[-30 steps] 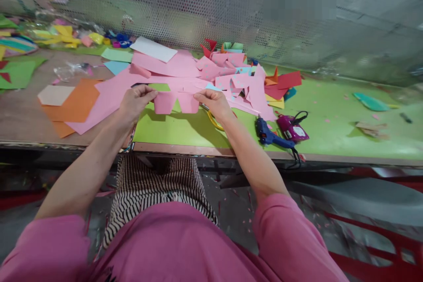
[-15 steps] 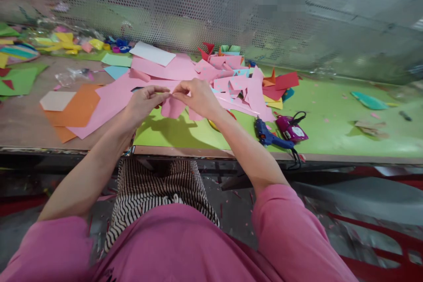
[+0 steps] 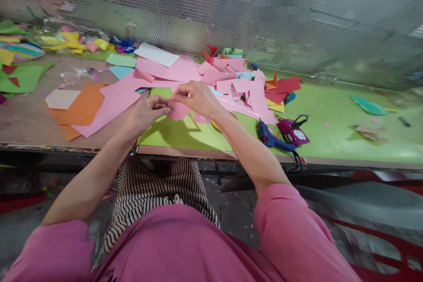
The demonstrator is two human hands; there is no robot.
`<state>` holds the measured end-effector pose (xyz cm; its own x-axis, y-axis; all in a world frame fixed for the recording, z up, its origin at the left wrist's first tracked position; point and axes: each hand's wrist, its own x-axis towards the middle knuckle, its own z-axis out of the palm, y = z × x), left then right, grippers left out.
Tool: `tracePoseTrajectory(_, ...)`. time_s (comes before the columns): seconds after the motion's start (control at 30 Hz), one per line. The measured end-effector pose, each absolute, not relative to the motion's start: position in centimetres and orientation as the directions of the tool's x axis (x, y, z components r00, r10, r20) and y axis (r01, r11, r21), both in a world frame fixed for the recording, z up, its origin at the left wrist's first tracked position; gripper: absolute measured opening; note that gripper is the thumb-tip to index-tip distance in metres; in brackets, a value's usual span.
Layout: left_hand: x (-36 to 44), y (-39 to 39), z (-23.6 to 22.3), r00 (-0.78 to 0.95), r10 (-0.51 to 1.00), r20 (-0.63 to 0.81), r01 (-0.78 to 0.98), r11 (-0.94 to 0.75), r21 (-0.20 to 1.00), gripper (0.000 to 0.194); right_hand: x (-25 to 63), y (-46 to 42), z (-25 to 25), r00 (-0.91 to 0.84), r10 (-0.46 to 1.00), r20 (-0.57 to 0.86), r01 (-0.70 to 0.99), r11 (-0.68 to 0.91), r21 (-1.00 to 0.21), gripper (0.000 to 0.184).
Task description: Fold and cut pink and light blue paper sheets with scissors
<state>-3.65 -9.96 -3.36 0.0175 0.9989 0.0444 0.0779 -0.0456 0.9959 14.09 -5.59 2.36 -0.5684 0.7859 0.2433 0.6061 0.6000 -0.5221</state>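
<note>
Between my two hands is a small piece of pink paper [image 3: 179,110], held above the green table covering. My left hand [image 3: 152,109] pinches its left edge with thumb and fingers. My right hand [image 3: 194,96] grips the upper edge from the other side, its fingers closed together. Another bit of pink paper [image 3: 201,118] shows just below my right hand. Under my right wrist lies a round yellow and red object [image 3: 216,126], mostly hidden by the forearm. Large pink sheets [image 3: 115,101] lie beyond and to the left of my hands.
A blue glue gun [image 3: 272,137] and a purple device with a label [image 3: 294,132] lie right of my arm. Folded pink pieces [image 3: 231,83] are heaped at the back. Orange paper [image 3: 81,108] rests at left. A perforated metal panel [image 3: 198,4] stands behind the table.
My left hand has come slightly lower and nearer, and the pink paper between my hands has turned a little. The whole view has shifted slightly.
</note>
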Motion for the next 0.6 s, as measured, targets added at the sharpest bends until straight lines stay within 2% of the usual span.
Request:
tracePoseTrajectory(0.23,-5.0,-9.1,-4.2,0.021,0.999,0.029,0.064,-0.030,0.998,0.022,15.0,-4.3,2.7,-0.600,0.786,0.148,0.577,0.553,-0.600,0.024)
tracePoseTrajectory(0.43,-5.5,-9.0,-3.9,0.099,0.994,-0.049,0.113,0.038,0.993,0.032,15.4,-4.0,2.8,-0.565,0.813,0.142,0.593,0.519,-0.616,0.021)
tracePoseTrajectory(0.53,-5.6,-9.1,-3.1,0.098,0.995,0.007,0.184,-0.025,0.983,0.046,15.0,-4.1,2.6,-0.575,0.810,0.115,0.611,0.519,-0.597,0.020)
tracePoseTrajectory(0.6,-5.6,-8.9,-2.5,0.101,0.992,0.081,0.230,-0.103,0.968,0.045,14.9,-4.0,2.7,-0.593,0.801,0.083,0.626,0.524,-0.578,0.021)
